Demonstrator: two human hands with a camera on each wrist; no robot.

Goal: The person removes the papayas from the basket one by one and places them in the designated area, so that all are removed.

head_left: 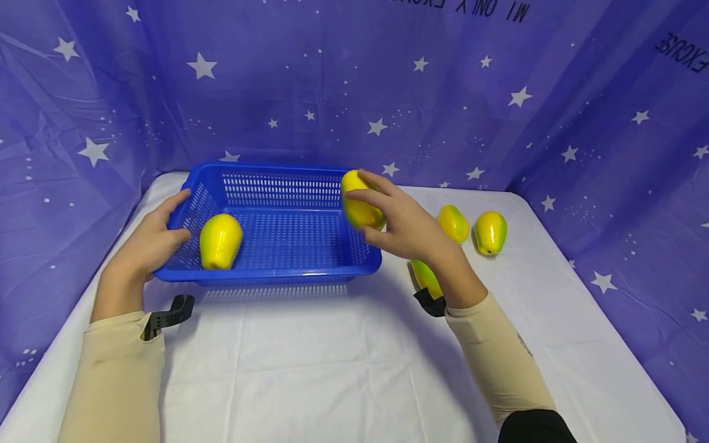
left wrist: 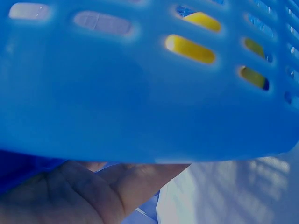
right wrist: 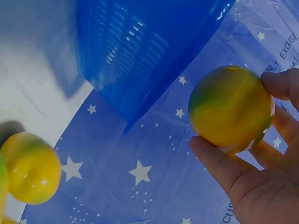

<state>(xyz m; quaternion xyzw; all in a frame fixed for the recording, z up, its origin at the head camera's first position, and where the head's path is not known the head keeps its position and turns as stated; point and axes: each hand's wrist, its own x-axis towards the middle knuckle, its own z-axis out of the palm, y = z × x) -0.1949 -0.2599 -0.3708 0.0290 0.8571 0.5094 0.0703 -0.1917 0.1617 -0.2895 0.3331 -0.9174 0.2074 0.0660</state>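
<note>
My left hand (head_left: 145, 243) grips the left end of a blue plastic basket (head_left: 277, 274), thumb over the rim. The left wrist view shows the slotted wall of the basket (left wrist: 117, 102) close up, with yellow showing through the slots. Inside the basket, near its left end, lies a yellow mango (head_left: 220, 242). My right hand (head_left: 407, 224) holds another mango (head_left: 357, 206) over the basket's right end. In the right wrist view, thumb and fingertips pinch this yellow-green mango (right wrist: 231, 109), its far side hidden.
On the white-covered table (head_left: 310, 357), right of the basket, lie a yellow-green mango (head_left: 453, 224), another mango (head_left: 490, 233) and a greener mango (head_left: 425, 278) partly hidden by the right wrist. A purple star-patterned curtain (head_left: 332, 74) hangs behind and at both sides.
</note>
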